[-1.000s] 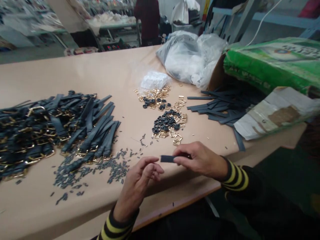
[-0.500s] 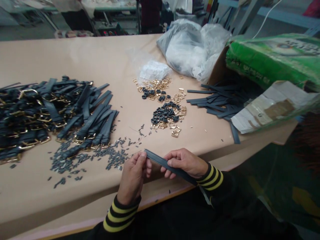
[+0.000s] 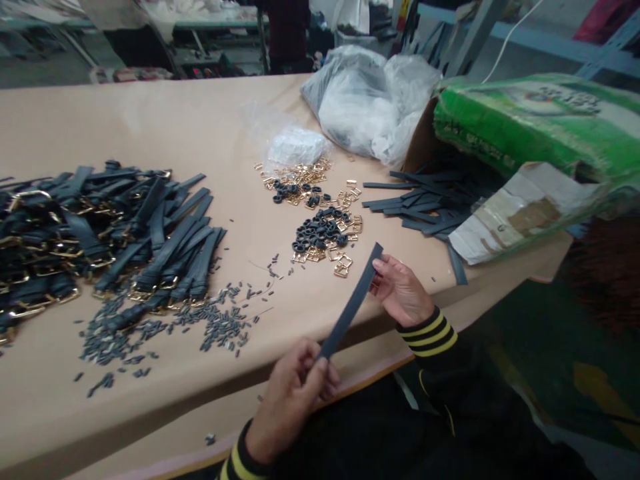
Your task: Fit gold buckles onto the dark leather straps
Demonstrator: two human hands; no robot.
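Note:
A dark blue-grey strap (image 3: 351, 308) is stretched at a slant between my hands, over the table's front edge. My left hand (image 3: 300, 390) pinches its lower end between thumb and fingers. Near the upper end, my right hand (image 3: 397, 287) grips it with thumb and fingertips. Beyond my hands lie gold buckles (image 3: 342, 265) and a heap of small dark strap loops (image 3: 323, 228). To the left is a large pile of straps with gold buckles (image 3: 165, 240), and many small dark offcuts (image 3: 225, 327) are scattered in front of it.
Loose dark straps (image 3: 420, 200) spill from a green box (image 3: 500, 127) at the right, its torn cardboard flap (image 3: 525, 213) hanging over the table. Behind stand a clear plastic bag (image 3: 295, 147) and a bigger filled bag (image 3: 370, 100). A person (image 3: 287, 33) is at the far side.
The strap has swung from sloping down to the right to rising up to the right. My left hand has come lower and nearer; my right hand has moved up to the strap's far end.

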